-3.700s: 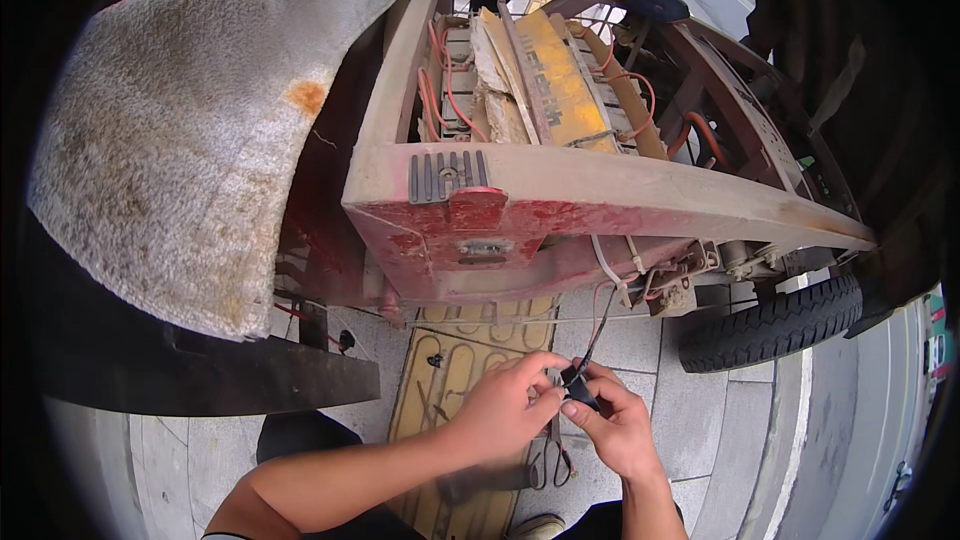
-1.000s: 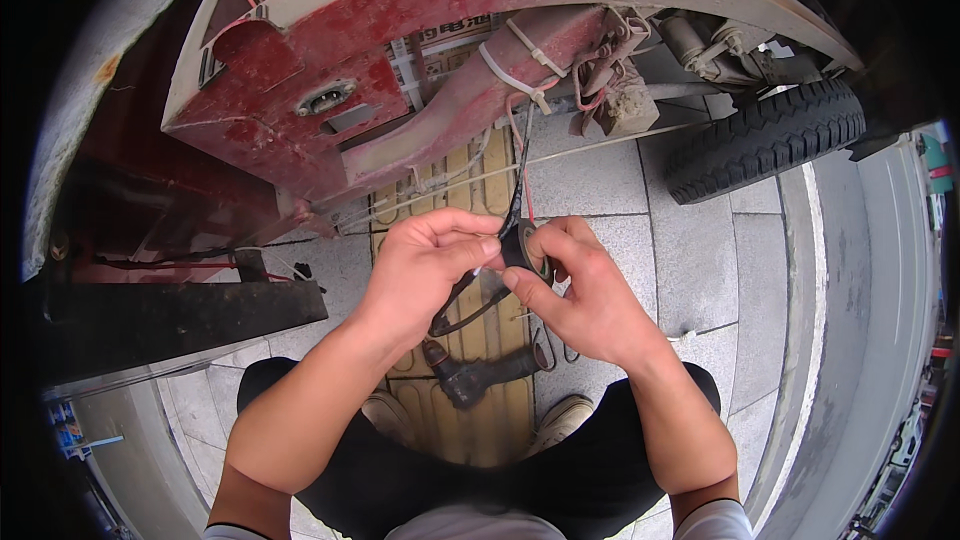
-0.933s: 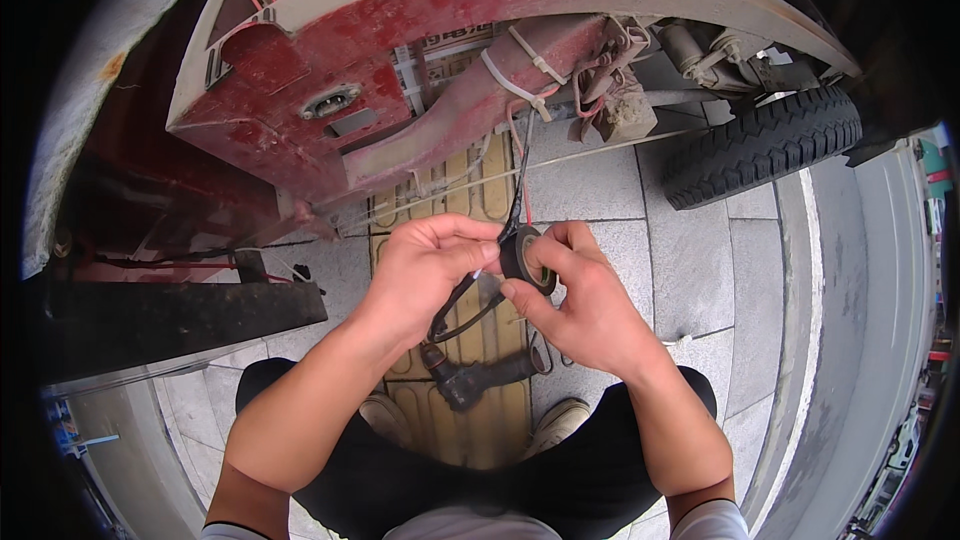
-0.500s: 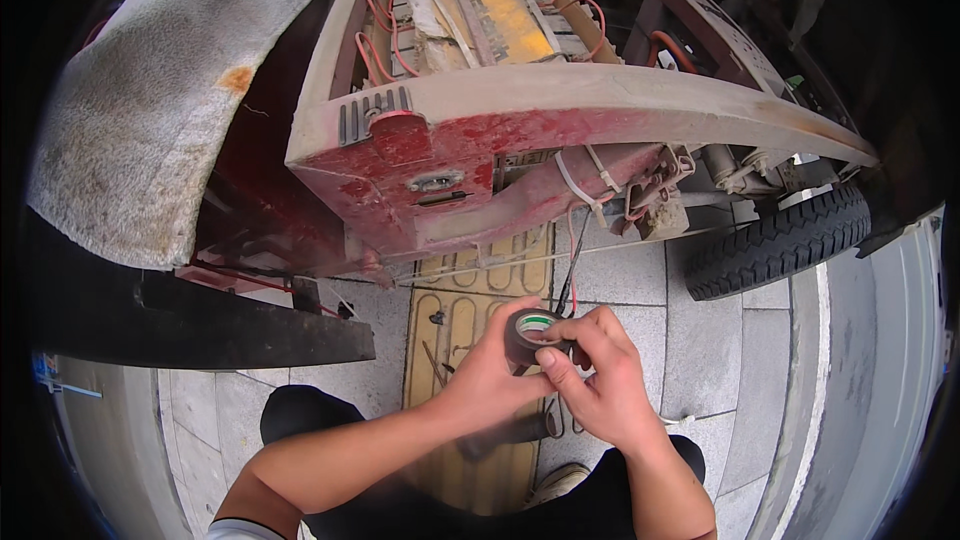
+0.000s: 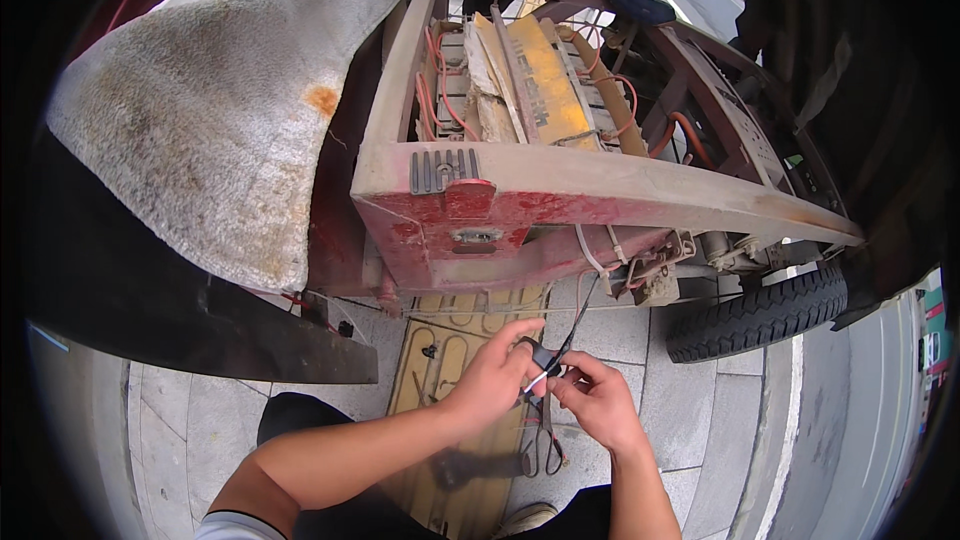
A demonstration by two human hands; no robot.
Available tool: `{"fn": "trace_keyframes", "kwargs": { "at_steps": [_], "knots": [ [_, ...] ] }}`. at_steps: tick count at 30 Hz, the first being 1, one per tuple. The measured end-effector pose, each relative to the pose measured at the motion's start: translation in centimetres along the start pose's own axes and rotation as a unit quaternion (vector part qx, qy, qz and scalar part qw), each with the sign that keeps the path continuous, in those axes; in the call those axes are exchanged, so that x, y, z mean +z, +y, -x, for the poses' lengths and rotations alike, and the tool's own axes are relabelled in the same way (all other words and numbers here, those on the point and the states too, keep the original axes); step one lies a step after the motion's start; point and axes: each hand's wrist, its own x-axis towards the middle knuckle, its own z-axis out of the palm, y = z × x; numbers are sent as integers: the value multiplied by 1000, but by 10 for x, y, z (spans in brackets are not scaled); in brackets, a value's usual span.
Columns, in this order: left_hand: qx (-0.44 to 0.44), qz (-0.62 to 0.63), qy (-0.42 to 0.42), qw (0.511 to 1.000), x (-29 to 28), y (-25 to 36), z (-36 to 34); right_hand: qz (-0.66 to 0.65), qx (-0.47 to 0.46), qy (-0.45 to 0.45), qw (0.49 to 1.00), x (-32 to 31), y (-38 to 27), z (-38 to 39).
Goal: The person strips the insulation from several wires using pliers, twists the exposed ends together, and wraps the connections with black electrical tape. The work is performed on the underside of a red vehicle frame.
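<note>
1. A thin dark cable (image 5: pixel 578 312) hangs from the underside of the worn red metal vehicle frame (image 5: pixel 520 210). It runs down and slightly left into the gap between the two hands, so its long axis is close to vertical in the view.
2. Where the cable reaches the hands, a small roll of black tape (image 5: pixel 541 355) sits against it, with a pale strip showing just below.
3. The left hand (image 5: pixel 495 380) comes in from the lower left. Its fingers are curled around the roll of black tape and the cable, pinching them from the left side.
4. The right hand (image 5: pixel 598 402) comes up from the lower right. Its thumb and forefinger are closed on the cable end just right of the roll, touching the left fingertips.
5. Both hands are equally near the joint; the cable lies straight above them, toward the frame.
6. Loose wire ends (image 5: pixel 545 450) dangle below the hands over the yellow ridged paving strip (image 5: pixel 440 365).
7. A black rubber tyre (image 5: pixel 757 313) stands to the right on grey paving slabs (image 5: pixel 690 410).
</note>
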Motion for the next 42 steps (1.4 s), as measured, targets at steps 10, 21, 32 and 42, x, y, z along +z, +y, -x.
{"fn": "trace_keyframes", "kwargs": {
  "at_steps": [10, 21, 32, 42],
  "knots": [
    [102, -231, 42, 967, 23, 12, 20, 219, -57, 94, 969, 13, -7, -5],
    [36, -257, -79, 963, 10, 6, -21, 306, -185, 141, 923, 4, -8, 30],
    [-23, -234, -131, 963, 28, -11, -47, 239, -14, 153, 959, -21, 1, 22],
    [83, -338, -73, 935, 38, -36, -67, 288, -48, 191, 937, 0, -4, 17]
  ]
}}
